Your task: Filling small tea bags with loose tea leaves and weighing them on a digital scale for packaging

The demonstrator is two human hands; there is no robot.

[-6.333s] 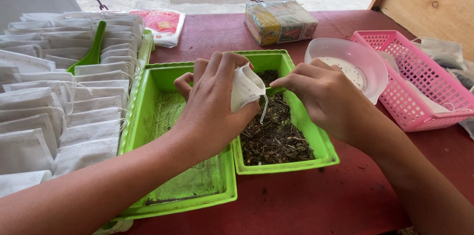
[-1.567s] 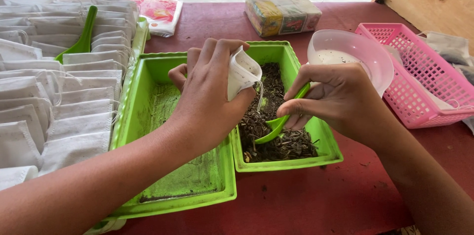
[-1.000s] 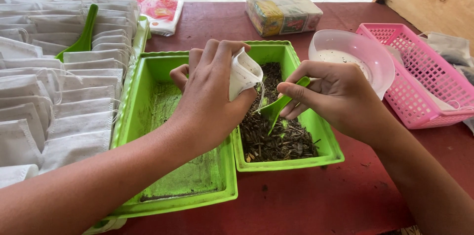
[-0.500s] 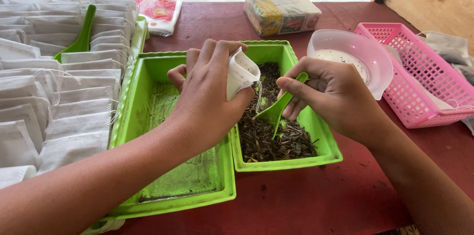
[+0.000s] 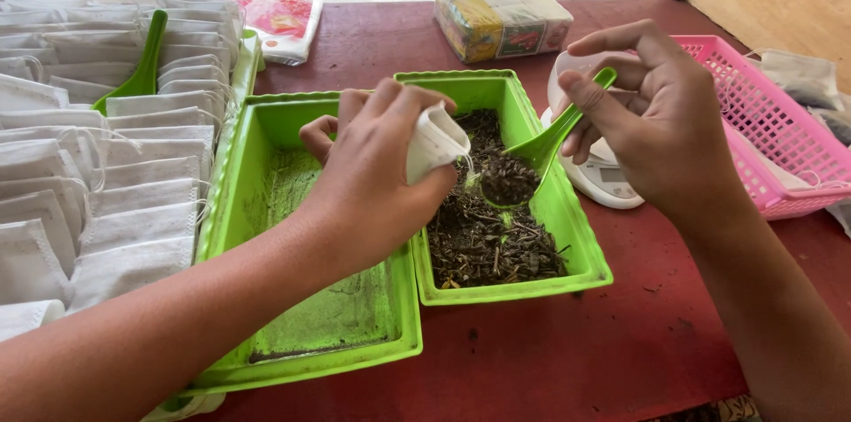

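My left hand [image 5: 372, 174] grips a small white drawstring pouch [image 5: 432, 140] with its mouth turned right, above the seam between two green trays. My right hand [image 5: 651, 121] holds a green plastic spoon [image 5: 541, 152] heaped with dark dried leaves, its bowl just below the pouch's mouth. Under the spoon sits a green tray [image 5: 581, 236] holding a pile of the same dark leaves [image 5: 487, 236]. The larger green tray [image 5: 266, 209] to its left has only greenish dust on its floor.
Rows of flat white pouches [image 5: 89, 165] fill the left side, with a second green spoon [image 5: 142, 67] among them. A white scale with a bowl [image 5: 603, 178] sits behind my right hand. A pink basket [image 5: 780, 138], a wrapped box [image 5: 501, 14] and a red-and-white packet [image 5: 279, 23] lie at the back.
My right hand has scooped leaves from the tray and lifted the loaded spoon up toward the pouch's mouth. My left hand has kept the pouch in the same place.
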